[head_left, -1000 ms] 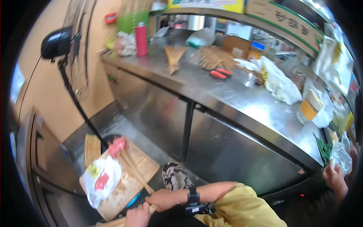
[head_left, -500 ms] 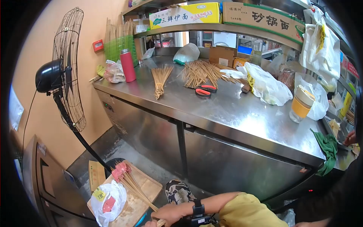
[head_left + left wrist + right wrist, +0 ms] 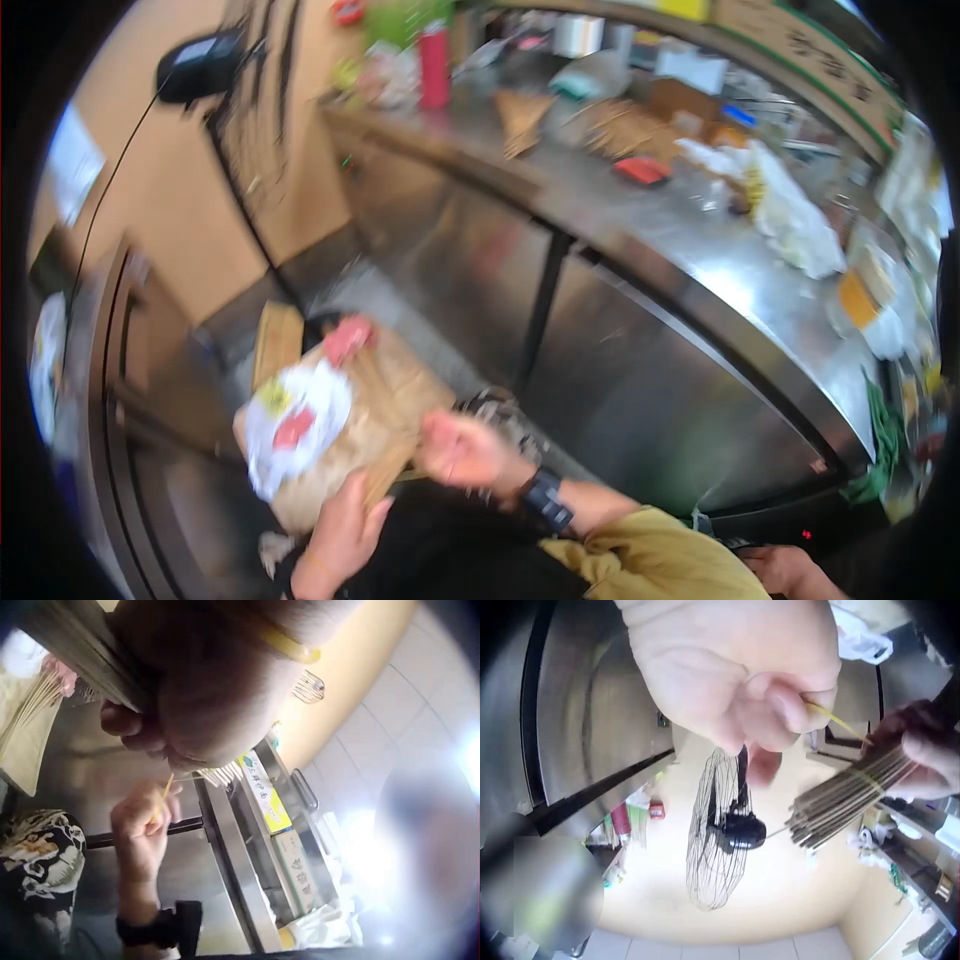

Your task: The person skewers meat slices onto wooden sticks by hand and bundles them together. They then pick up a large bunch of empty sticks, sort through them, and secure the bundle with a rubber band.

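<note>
My left hand grips a bundle of bamboo skewers, their ends lined up beyond the fingers in the right wrist view. A yellow rubber band stretches from the bundle to my right hand, whose curled fingers pinch it. In the left wrist view the same rubber band runs between the hands. In front of me, skewers with pink meat lie on a wooden cutting board. Beside them on the board is a white plastic bag with a piece of pink meat on it.
A steel counter runs along the far side, bearing loose skewers, a skewer bundle, red-handled scissors and a pink bottle. A black standing fan is at the left. Another person's hand shows at lower right.
My right hand has moved away from the left, drawing the rubber band out from the bundle. The head view has swung. The other person's hand has moved from the counter's right end to lower right.
</note>
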The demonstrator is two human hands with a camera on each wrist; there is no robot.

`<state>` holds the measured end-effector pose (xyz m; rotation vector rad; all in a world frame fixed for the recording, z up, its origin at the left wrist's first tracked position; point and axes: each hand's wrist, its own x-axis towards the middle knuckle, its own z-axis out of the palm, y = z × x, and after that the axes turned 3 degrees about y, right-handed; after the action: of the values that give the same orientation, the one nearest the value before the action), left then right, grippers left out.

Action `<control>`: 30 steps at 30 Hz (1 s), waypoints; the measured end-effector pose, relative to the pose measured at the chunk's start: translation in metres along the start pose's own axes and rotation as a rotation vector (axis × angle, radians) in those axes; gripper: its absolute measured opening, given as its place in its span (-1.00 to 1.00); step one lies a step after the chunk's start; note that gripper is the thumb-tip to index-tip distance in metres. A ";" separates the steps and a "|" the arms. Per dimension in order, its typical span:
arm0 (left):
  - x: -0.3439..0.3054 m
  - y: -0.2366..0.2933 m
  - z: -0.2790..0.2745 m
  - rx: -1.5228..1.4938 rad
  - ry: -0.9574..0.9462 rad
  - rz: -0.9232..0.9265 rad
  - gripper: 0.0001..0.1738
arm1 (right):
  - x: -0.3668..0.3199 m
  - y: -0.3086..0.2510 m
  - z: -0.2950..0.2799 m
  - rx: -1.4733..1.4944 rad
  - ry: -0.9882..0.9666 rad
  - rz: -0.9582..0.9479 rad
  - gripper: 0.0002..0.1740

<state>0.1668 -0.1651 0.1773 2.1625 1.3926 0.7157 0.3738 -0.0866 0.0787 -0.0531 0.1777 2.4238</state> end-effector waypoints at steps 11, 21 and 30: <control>-0.005 -0.001 -0.016 0.554 -0.036 0.011 -0.62 | -0.017 0.001 0.075 -1.680 -0.488 -0.369 -0.60; -0.006 -0.015 -0.005 -0.027 0.027 0.021 -0.49 | 0.008 0.000 -0.006 -0.314 -0.010 -0.050 -0.58; -0.012 -0.012 -0.003 0.554 -0.125 -0.041 -0.55 | -0.010 -0.006 0.061 -0.995 -0.172 -0.171 -0.44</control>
<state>0.1521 -0.1716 0.1701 2.5205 1.7083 0.1773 0.3861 -0.0800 0.1392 -0.2867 -1.0639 2.1000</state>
